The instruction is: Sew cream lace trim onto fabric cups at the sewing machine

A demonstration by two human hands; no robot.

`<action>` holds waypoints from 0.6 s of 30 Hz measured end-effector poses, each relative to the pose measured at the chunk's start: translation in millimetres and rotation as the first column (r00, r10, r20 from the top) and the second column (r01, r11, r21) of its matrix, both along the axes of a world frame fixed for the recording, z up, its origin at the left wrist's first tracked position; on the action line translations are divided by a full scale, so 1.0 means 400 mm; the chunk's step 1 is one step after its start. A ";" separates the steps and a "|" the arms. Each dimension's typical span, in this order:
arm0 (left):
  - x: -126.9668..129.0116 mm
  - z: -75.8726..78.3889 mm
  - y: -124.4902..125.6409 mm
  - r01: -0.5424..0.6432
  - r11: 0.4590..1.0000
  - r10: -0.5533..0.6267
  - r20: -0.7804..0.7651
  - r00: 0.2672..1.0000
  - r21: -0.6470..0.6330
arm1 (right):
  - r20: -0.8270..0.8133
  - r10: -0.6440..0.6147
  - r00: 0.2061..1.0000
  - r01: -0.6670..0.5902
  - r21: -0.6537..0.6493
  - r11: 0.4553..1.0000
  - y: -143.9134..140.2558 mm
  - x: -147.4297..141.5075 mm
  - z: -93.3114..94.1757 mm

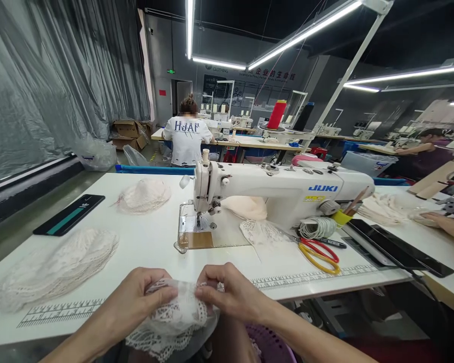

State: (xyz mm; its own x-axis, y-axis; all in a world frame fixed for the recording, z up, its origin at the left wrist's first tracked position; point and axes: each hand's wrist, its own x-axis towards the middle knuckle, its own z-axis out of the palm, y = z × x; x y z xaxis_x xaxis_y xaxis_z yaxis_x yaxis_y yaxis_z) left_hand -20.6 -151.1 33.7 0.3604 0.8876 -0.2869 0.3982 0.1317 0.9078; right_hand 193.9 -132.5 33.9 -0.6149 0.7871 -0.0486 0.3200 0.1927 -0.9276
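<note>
Both hands are on one white lace piece (179, 315), held at the near table edge, left of the sewing machine's centre. Left hand (148, 291): thumb and fingers pinched on its upper left part. Right hand (229, 293): same pinch on the upper right, just beside the left. Scalloped trim hangs below, over the lap.

JUKI sewing machine (287, 189) sits beyond the hands, needle end to the left. Under its arm: a pale fabric piece (245, 206), with a lace offcut (263, 233) nearer. To the right, scissors (320, 257) with one red and one yellow handle, near a coil of white cord (318, 228).

Left side of the white table (144, 242): large lace stack (60, 264) near, smaller lace stack (146, 195) far, flat black-and-green case (70, 216) at the far left edge. Purple basket (270, 345) below the near edge. Co-worker in white shirt (188, 138) sits far off, back turned.
</note>
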 end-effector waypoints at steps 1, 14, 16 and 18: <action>-0.006 0.000 0.000 -0.008 1.000 0.008 0.005 1.000 0.015 | 0.015 0.004 1.000 -0.004 0.020 1.000 -0.003 -0.002 0.000; -0.017 0.028 0.412 0.338 0.912 -0.229 -0.397 0.889 0.232 | 0.370 -0.264 0.891 0.005 0.573 0.820 0.241 -0.008 -0.075; 0.000 -0.003 0.459 0.367 0.904 -0.258 -0.406 0.877 0.218 | 0.374 -0.286 0.882 -0.007 0.617 0.787 0.276 0.028 -0.094; 0.011 -0.026 0.489 0.385 0.900 -0.281 -0.405 0.870 0.202 | 0.378 -0.223 0.898 -0.100 0.671 0.735 0.293 0.054 -0.110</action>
State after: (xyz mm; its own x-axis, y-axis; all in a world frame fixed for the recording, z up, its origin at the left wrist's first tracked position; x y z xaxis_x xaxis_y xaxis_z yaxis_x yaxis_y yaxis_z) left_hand -16.1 44.6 23.2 0.5672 0.7931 -0.2219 0.6763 -0.2948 0.6751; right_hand 215.5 -15.2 -10.0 -0.6105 0.7467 0.2642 0.6648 0.6644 -0.3414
